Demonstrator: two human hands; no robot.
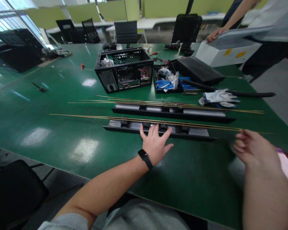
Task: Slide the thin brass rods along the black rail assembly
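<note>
Long thin brass-coloured rods (96, 117) being pinched near end by right hand (251, 146), fingers closed; rods lying over nearer black grey-lined rail (182, 136), green worktop (50, 86). Left hand (155, 145) being held spread at rail, nothing gripped. Rods probably being positioned; steady alignment being called for.

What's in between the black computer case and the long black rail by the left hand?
In the head view, another black rail lies between the case and the nearer rail, with thin gold rods along it.
</note>
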